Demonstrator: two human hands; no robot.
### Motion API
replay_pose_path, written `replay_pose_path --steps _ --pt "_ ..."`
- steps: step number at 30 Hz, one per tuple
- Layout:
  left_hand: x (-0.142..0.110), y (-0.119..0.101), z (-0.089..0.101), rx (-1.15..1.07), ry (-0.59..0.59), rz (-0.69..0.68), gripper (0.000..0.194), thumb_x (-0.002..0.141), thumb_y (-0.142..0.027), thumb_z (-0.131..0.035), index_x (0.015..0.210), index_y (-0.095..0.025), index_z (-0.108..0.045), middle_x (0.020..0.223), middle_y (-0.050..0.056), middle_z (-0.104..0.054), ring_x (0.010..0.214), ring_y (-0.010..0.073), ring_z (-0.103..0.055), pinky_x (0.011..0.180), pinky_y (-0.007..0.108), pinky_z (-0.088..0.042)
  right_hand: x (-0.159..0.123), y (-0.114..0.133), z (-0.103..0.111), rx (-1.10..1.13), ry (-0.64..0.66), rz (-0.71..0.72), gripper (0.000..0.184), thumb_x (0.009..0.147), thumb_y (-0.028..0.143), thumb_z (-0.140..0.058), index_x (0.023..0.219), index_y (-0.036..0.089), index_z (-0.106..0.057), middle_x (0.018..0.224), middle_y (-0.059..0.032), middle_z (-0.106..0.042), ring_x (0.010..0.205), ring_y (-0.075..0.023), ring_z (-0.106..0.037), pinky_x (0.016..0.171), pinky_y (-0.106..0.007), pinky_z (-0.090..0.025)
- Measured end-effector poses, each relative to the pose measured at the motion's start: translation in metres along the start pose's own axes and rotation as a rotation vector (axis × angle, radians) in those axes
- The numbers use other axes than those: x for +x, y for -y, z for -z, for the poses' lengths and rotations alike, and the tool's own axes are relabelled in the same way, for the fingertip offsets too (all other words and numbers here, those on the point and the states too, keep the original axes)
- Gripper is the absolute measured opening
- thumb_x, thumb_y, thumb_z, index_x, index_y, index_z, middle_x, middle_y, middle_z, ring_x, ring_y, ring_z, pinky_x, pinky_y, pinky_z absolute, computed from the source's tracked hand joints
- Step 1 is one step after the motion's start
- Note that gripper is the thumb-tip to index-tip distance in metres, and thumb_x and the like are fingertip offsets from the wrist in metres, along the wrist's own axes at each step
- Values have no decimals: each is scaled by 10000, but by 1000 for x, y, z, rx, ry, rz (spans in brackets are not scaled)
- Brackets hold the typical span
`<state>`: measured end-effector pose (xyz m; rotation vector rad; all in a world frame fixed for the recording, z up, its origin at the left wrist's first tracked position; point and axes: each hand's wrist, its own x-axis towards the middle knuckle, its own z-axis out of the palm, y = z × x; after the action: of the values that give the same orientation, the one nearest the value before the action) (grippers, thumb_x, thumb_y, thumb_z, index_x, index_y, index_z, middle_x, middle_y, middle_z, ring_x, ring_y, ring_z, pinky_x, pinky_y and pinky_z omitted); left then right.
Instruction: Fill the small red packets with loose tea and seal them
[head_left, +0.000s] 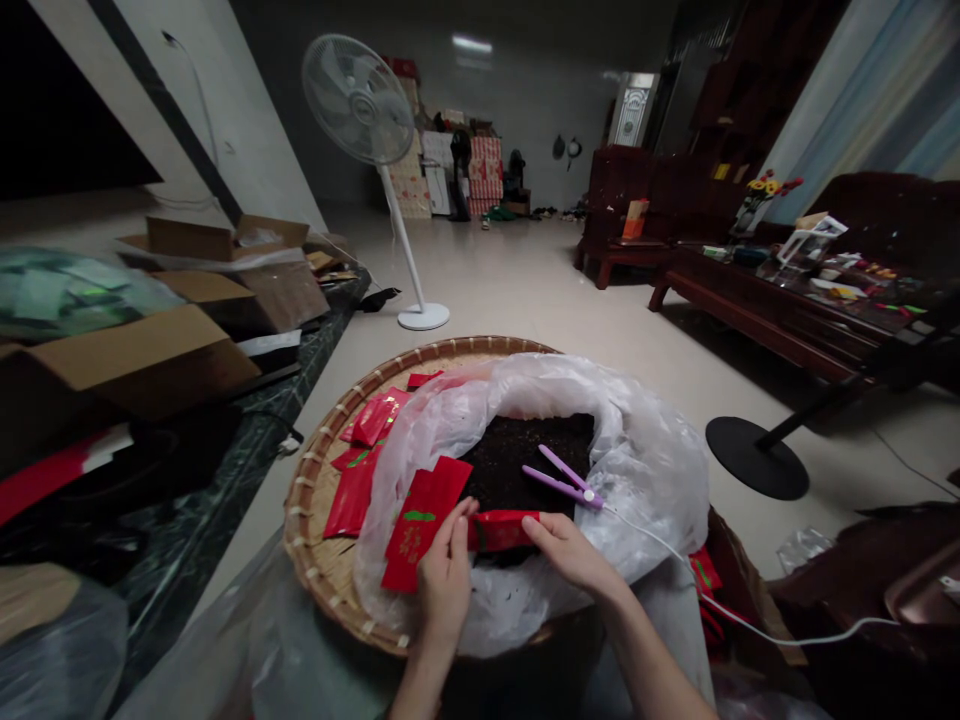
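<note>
My left hand (445, 575) and my right hand (570, 555) pinch the two ends of a small red foil packet (502, 530) above a wide woven bamboo tray (322, 500). Under my left fingers lies a longer red packet (424, 520) with green and gold print. More red packets (354, 490) are scattered on the tray. A clear plastic bag (645, 470) lies open on it, holding dark loose tea-like leaves (525, 460). Just beyond my right hand rests a purple hair-straightener-style clamp (562, 478) with a white cord (675, 550).
Cardboard boxes (202, 300) and a dark marble counter (217, 470) stand to the left. A white standing fan (360, 100) is ahead. A dark wooden table (780, 300) is to the right, beside a round black stand base (757, 458).
</note>
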<state>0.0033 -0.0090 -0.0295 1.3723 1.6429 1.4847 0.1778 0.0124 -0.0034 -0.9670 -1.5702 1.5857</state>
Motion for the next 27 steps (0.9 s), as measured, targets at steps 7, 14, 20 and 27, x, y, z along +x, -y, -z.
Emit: replay_pose_path --steps 7,14,20,27 --pt "-5 -12 -5 561 205 -644 545 772 -152 -628 1300 -222 -512 1277 88 -588 1069 293 -502 921 482 -452 6 -4 -5 -112 -66 9 516 889 573 -405 1022 152 -672 928 -53 -674 870 -195 -582 884 -344 -441" --pt "5 2 -7 381 213 -573 468 766 -109 -601 1217 -220 -546 1156 68 -642 1032 244 -543 905 433 -489 0 19 2 -110 -14 0 491 861 577 -459 896 145 -691 858 -52 -688 823 -194 -611 850 -348 -469" --pt "7 4 -6 243 71 -424 373 763 -236 -654 1126 -212 -574 1064 84 -642 1011 247 -574 873 425 -503 6 27 29 -80 -247 -16 482 920 507 -349 1043 141 -637 957 -137 -685 928 -238 -654 758 -356 -524" --pt "6 6 -6 190 37 -309 394 755 -310 -666 1126 -216 -575 1048 83 -629 965 237 -613 836 388 -521 31 8 15 -1190 199 -149 525 781 78 -496 1301 153 -494 1271 -195 -542 1164 -294 -524 896 -384 -461"
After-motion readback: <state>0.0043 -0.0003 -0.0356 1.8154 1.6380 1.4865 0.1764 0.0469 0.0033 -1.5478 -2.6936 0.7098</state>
